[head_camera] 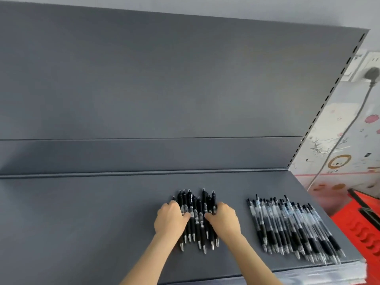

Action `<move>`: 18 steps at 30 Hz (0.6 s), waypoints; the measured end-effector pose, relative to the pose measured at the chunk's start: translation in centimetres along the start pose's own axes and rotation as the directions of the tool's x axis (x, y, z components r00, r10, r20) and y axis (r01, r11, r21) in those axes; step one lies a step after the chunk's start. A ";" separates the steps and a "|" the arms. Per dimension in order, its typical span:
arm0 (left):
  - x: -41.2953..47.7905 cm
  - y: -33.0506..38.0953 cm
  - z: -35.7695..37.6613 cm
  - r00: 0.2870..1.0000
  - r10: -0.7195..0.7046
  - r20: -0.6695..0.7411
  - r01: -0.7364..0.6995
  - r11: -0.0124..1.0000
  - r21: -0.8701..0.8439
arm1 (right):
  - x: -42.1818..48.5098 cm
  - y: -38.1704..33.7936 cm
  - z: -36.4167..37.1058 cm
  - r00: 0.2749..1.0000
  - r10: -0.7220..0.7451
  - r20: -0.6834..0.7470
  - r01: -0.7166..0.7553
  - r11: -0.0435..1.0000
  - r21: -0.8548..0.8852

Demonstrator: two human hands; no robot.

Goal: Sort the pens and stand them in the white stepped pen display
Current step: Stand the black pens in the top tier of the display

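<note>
1. Grey metal shelf (82, 212) with a matching back panel (164, 89) fills most of the view. At the right edge a red crate (362, 229) is cut off by the frame.
2. Print on the pen barrels is too small to read, and the front tips of the clear pens (287, 227) blur near the shelf's front lip.
3. These clear pens lie in a flat row on the shelf's right part, well apart from the black pens (196, 204), which lie bunched at the middle, tips toward the person.
4. Left hand (170, 218) cups the bunch's left side, fingers curled over the outer pens and thumb pressed inward; its fingertips are hidden.
5. Right hand (223, 219) mirrors it on the right side, fingers curled round the pens, thumb pointing in.
</note>
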State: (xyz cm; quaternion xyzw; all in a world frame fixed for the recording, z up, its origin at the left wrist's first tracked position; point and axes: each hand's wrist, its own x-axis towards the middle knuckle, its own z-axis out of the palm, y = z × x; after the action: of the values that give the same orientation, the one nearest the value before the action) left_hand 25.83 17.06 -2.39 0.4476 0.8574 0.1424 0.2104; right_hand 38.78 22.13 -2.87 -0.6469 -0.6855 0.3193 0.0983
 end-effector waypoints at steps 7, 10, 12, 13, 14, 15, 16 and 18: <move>0.4 1.1 0.2 0.993 -0.112 0.042 0.117 0.978 -0.172 | 1.8 0.0 -0.1 0.994 0.019 0.104 -0.033 0.990 0.139; 0.6 1.0 0.4 0.990 -0.138 0.039 0.143 0.963 -0.228 | 2.0 0.3 -0.3 0.991 -0.003 0.131 -0.020 0.984 0.175; 0.8 1.0 0.5 0.989 -0.138 0.050 0.146 0.960 -0.239 | 1.8 0.5 -0.5 0.991 -0.028 0.130 0.001 0.979 0.203; 0.8 1.1 0.5 0.988 -0.142 0.058 0.152 0.961 -0.232 | 1.7 0.7 -0.5 0.991 -0.033 0.128 0.004 0.975 0.221; 0.7 1.2 0.5 0.987 -0.147 0.064 0.158 0.961 -0.226 | 1.6 0.9 -0.6 0.992 -0.034 0.125 0.003 0.969 0.247; 0.6 1.3 0.5 0.987 -0.148 0.065 0.159 0.961 -0.225 | 1.5 1.2 -0.6 0.992 -0.030 0.124 -0.006 0.960 0.279; 0.5 1.3 0.5 0.988 -0.144 0.062 0.155 0.959 -0.236 | 1.4 1.6 -0.6 0.992 -0.027 0.126 -0.014 0.948 0.318; 0.5 1.1 0.4 0.991 -0.125 0.051 0.135 0.942 -0.307 | 1.3 2.1 -0.8 0.990 -0.026 0.141 -0.033 0.915 0.403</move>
State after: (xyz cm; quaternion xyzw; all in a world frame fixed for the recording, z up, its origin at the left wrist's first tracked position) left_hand 26.51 18.07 -2.35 0.3538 0.8487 0.2538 0.3002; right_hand 40.80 23.54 -3.81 -0.5893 -0.6089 0.4998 0.1795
